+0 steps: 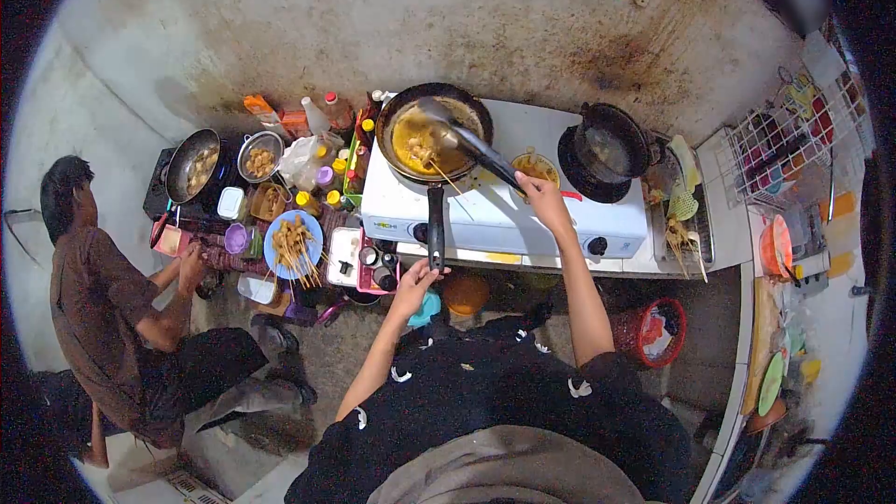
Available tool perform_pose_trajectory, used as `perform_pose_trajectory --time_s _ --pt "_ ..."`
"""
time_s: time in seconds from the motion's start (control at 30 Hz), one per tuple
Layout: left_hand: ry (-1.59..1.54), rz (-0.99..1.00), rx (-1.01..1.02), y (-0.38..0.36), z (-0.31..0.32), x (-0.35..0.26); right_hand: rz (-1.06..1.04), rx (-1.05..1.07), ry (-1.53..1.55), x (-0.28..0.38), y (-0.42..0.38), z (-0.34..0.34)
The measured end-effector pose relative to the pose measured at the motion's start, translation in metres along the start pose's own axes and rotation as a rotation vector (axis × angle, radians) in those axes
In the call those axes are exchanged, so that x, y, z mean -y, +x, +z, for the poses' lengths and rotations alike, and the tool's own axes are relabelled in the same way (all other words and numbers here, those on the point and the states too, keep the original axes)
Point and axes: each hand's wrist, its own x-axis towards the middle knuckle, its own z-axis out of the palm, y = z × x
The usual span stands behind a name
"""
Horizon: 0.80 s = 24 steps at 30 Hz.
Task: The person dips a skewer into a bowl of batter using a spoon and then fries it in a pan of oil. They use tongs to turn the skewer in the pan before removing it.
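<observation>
My left hand (416, 287) is closed at the end of the black handle of a frying pan (482, 119), which sits on the left burner of a white gas stove (504, 224). In the pan are yellowish sauce or oil and some skewered food (417, 147), with a stick jutting over the rim. My right hand (543, 202) grips the black handle of a spatula (487, 161); its blurred head is over the pan. Just behind that hand, a small dish of yellowish food (536, 168) rests on the stove.
A dark wok (611, 142) occupies the right burner. To the left stand bottles (338, 114), a blue plate of skewers (277, 269) and another frying pan (177, 189). A person (112, 299) sits there. A red basket (644, 331) is on the floor.
</observation>
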Motion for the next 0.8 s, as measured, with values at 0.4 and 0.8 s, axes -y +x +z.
perform_pose_trajectory --time_s 0.4,0.8 --pt "-0.038 -0.018 0.001 -0.001 0.0 -0.004 -0.064 -0.125 -0.007 0.02 -0.01 -0.009" --pt "-0.064 -0.036 0.012 0.004 -0.004 0.006 -0.115 -0.059 -0.02 0.012 -0.005 -0.011"
